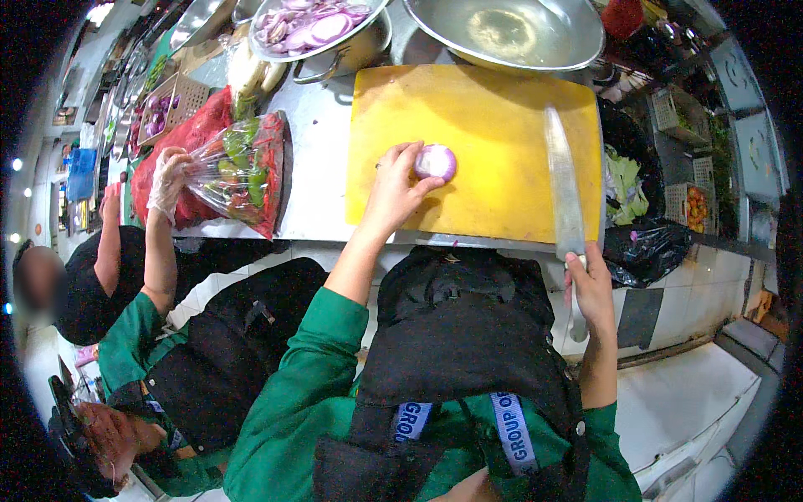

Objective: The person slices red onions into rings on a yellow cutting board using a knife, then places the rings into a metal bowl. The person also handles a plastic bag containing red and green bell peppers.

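Note:
On a yellow cutting board (493, 109) lies a peeled purple onion (436, 162), its pale cut side showing. My left hand (401, 188) grips the onion from its left, thumb at the near side and fingers at the far side. My right hand (590, 280) is closed round the handle of a large kitchen knife (563, 180) at the board's right edge. The blade points away from me and lies over the board, well apart from the onion.
A bowl of sliced red onion (326, 32) rests on a metal pot (355, 54) behind the board. Beside it stands a wide metal basin (544, 29). At left, a co-worker's gloved hand (167, 184) holds a plastic bag of peppers (242, 167). A black bag (644, 251) sits right.

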Tool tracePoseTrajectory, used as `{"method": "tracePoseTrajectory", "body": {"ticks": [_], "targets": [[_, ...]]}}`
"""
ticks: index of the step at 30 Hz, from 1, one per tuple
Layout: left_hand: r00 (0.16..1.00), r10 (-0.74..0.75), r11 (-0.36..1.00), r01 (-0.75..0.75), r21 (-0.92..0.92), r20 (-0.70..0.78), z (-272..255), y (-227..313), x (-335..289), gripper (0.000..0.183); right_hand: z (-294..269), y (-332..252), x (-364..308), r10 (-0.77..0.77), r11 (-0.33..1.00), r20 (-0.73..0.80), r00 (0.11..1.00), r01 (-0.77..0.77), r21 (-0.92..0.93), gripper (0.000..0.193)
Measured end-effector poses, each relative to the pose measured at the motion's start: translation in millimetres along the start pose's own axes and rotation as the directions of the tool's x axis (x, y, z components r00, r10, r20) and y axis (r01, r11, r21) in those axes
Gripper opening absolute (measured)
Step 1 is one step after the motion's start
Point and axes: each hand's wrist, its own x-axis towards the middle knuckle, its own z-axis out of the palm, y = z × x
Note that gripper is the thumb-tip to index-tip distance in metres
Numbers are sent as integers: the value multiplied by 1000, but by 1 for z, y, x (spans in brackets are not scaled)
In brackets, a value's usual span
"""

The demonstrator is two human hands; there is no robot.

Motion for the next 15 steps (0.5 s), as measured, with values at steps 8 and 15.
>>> {"method": "tracePoseTrajectory", "body": {"ticks": [8,15], "targets": [[952,118,990,-136,45,283,10,26,30,52,35,-16,-10,-15,1000,47,999,16,-25,46],[931,201,971,-231,65,305,15,35,36,31,86,-28,-8,-8,998,119,993,0,60,55]]}}
